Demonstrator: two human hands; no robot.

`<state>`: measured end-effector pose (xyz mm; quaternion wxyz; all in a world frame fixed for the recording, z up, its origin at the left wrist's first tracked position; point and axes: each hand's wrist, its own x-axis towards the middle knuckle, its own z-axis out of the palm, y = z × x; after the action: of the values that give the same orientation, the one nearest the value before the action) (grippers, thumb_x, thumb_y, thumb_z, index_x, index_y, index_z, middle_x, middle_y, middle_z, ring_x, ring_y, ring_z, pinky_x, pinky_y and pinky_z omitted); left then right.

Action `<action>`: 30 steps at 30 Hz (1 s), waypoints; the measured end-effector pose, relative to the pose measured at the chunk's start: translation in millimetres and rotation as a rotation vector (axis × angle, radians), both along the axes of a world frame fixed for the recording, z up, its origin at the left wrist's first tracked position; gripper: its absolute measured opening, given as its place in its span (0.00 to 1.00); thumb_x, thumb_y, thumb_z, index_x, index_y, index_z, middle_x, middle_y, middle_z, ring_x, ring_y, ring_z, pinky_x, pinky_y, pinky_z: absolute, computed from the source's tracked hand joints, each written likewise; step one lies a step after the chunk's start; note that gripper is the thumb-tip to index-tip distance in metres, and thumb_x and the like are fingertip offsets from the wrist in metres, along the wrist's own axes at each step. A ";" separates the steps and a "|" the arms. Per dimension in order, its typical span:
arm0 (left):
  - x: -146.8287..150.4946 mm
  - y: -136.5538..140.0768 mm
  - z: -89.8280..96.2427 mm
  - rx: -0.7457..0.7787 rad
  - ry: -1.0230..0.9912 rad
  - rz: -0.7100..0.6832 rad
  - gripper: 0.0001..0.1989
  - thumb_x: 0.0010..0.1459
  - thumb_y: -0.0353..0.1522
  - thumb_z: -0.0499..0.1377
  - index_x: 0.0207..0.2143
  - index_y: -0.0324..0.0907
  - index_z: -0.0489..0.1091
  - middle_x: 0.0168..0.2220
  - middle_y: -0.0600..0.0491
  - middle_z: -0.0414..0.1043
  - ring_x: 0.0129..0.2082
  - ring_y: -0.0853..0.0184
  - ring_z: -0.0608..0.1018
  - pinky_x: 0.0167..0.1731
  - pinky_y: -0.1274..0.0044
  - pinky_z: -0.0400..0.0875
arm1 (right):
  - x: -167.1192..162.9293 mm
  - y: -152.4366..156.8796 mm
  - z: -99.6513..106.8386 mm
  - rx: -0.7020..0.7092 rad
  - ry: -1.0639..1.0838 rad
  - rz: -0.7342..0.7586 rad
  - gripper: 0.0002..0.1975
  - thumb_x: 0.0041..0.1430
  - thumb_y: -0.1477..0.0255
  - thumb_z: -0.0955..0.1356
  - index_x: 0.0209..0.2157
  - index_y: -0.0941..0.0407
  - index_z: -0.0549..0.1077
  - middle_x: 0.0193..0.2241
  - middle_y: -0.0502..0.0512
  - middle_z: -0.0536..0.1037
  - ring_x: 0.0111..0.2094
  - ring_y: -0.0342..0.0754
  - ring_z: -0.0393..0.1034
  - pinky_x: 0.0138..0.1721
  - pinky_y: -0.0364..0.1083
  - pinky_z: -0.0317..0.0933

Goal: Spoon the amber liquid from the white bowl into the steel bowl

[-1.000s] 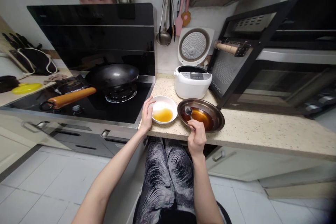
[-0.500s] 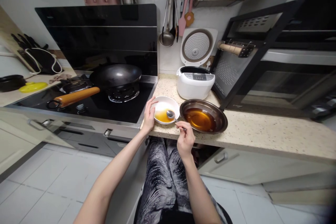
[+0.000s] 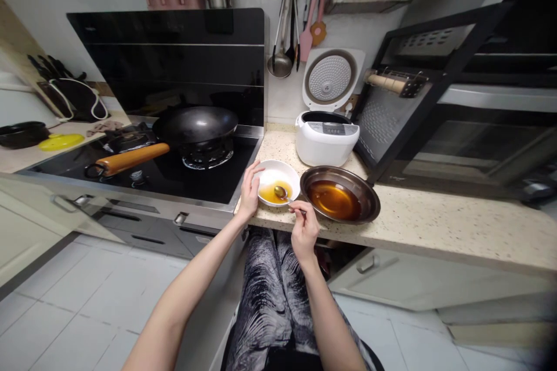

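My left hand (image 3: 249,192) holds the left rim of a white bowl (image 3: 279,170), its fingers along the edge and the thumb partly hidden. Yellow-orange liquid (image 3: 267,192) lies in the bottom of this bowl. Between closed fingers, my right hand (image 3: 304,228) grips the handle of a metal spoon (image 3: 281,192), whose head is down in the liquid. Just right of the white bowl is a dark metal bowl (image 3: 371,202) with amber liquid (image 3: 335,200) in it.
Behind the bowls stands a white rice cooker (image 3: 326,148) with its lid (image 3: 329,78) raised. A black wok (image 3: 195,124) sits on the stove at left, its wooden handle (image 3: 134,159) pointing towards me. An oven (image 3: 474,145) and dark rack flank the right.
The spoon head has dipped lower into the yellow-orange liquid, and my right hand has shifted slightly left. My left hand stays at the bowl's rim. The whole view has shifted a little.
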<state>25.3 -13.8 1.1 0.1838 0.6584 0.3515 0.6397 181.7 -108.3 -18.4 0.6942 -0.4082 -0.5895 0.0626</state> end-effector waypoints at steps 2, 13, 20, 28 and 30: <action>0.5 -0.4 0.1 0.004 -0.003 -0.005 0.17 0.71 0.40 0.48 0.51 0.43 0.72 0.63 0.44 0.67 0.65 0.56 0.68 0.66 0.59 0.59 | -1.1 -0.1 -0.4 -0.008 0.039 0.005 0.09 0.71 0.73 0.61 0.39 0.54 0.73 0.34 0.52 0.77 0.35 0.44 0.74 0.39 0.45 0.68; 0.8 1.0 -2.5 -0.018 -0.009 -0.006 0.17 0.71 0.40 0.48 0.51 0.43 0.72 0.63 0.43 0.66 0.65 0.56 0.68 0.66 0.58 0.59 | -4.9 -0.5 -2.2 0.008 0.208 -0.033 0.09 0.71 0.71 0.62 0.37 0.55 0.73 0.34 0.52 0.77 0.35 0.45 0.74 0.41 0.46 0.69; 0.5 0.7 -1.2 -0.015 0.001 -0.004 0.19 0.71 0.43 0.48 0.50 0.44 0.73 0.63 0.43 0.67 0.65 0.55 0.68 0.66 0.58 0.60 | -1.7 -3.4 11.3 0.027 0.210 -0.075 0.09 0.71 0.70 0.62 0.37 0.55 0.72 0.33 0.53 0.77 0.35 0.45 0.74 0.40 0.46 0.69; 0.3 0.4 -0.3 -0.006 -0.001 0.002 0.20 0.71 0.43 0.47 0.51 0.42 0.72 0.63 0.43 0.67 0.65 0.55 0.68 0.66 0.58 0.59 | 2.5 1.1 24.6 0.058 0.255 -0.074 0.09 0.71 0.68 0.62 0.37 0.55 0.71 0.34 0.53 0.76 0.34 0.44 0.74 0.40 0.47 0.71; 0.1 0.0 -0.4 -0.015 0.004 0.002 0.19 0.71 0.42 0.48 0.51 0.43 0.72 0.63 0.43 0.66 0.65 0.55 0.68 0.67 0.57 0.58 | 5.3 1.4 27.7 0.073 0.272 -0.082 0.08 0.71 0.69 0.63 0.37 0.55 0.71 0.35 0.53 0.76 0.34 0.44 0.74 0.39 0.46 0.71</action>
<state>25.4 -13.8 0.7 0.1875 0.6579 0.3570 0.6360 186.9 -106.9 9.3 0.7841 -0.3939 -0.4748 0.0675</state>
